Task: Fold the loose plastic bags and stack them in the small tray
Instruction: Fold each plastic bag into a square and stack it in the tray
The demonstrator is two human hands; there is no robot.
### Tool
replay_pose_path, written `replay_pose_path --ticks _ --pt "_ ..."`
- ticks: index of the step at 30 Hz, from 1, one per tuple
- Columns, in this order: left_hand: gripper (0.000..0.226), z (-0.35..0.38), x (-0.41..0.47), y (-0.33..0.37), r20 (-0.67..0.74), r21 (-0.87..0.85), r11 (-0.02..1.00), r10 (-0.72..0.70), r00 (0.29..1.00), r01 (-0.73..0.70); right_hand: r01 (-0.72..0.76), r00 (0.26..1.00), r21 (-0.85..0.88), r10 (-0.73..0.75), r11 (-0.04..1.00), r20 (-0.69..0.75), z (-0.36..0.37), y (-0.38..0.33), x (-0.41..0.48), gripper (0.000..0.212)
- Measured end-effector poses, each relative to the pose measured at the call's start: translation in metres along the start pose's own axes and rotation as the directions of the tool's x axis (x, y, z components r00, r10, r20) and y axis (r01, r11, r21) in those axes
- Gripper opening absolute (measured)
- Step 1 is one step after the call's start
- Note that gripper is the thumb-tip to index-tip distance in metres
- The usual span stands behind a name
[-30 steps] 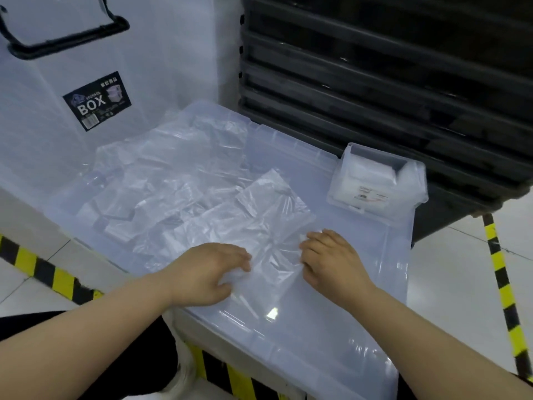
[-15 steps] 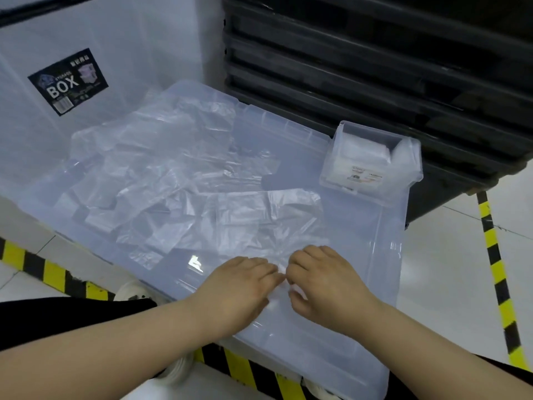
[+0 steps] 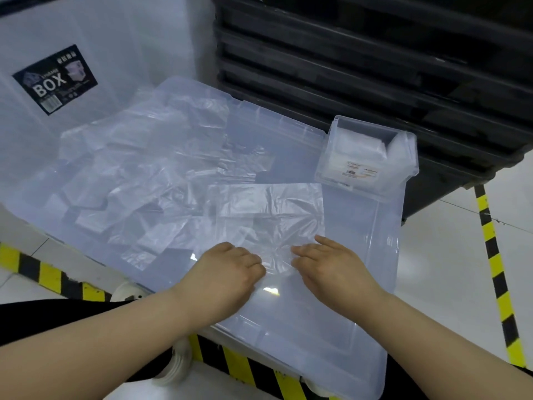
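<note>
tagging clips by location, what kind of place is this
Probably a warehouse or factory packing area: yellow-black hazard tape on a pale hard floor, stacked black crates at the back, and a big translucent storage box on the left.

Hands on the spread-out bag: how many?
2. The left hand rests on the near edge of the bag, left of centre; the right hand just right of it. Neither is hidden.

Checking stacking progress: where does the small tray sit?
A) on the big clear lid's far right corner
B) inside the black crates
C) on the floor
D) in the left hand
A: the small tray stands on the big clear lid, at its far right corner.
</note>
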State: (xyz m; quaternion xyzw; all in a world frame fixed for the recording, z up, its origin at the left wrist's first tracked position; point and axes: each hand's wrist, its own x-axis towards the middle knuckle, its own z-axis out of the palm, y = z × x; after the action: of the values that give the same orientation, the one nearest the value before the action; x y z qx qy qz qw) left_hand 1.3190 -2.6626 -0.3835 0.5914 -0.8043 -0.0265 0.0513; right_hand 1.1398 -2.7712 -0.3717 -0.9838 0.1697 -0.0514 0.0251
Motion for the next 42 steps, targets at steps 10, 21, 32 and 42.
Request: replay_pose_path --ticks 10,21,32,42 --pt "0.016 -0.046 -0.005 -0.038 0.388 -0.083 0.897 -0.373 0.843 0.434 -0.3 0.938 0.168 0.259 0.939 0.23 -0.022 0.007 -0.006 0.03" --pt "0.017 -0.053 -0.005 -0.091 0.274 -0.508 0.404 -0.761 0.587 0.761 -0.633 0.764 0.587 0.526 0.505 0.373 -0.017 0.03 0.014 0.029" --pt "0.07 0.016 0.021 -0.01 -0.012 -0.051 0.974 -0.222 0.975 0.221 -0.668 0.742 0.457 0.469 0.588 0.48 -0.019 0.021 0.041 0.027" --pt "0.069 0.025 0.022 -0.016 0.086 0.034 0.958 -0.285 0.955 0.283 -0.766 0.599 0.622 0.536 0.164 0.595 -0.026 0.035 0.035 0.022"
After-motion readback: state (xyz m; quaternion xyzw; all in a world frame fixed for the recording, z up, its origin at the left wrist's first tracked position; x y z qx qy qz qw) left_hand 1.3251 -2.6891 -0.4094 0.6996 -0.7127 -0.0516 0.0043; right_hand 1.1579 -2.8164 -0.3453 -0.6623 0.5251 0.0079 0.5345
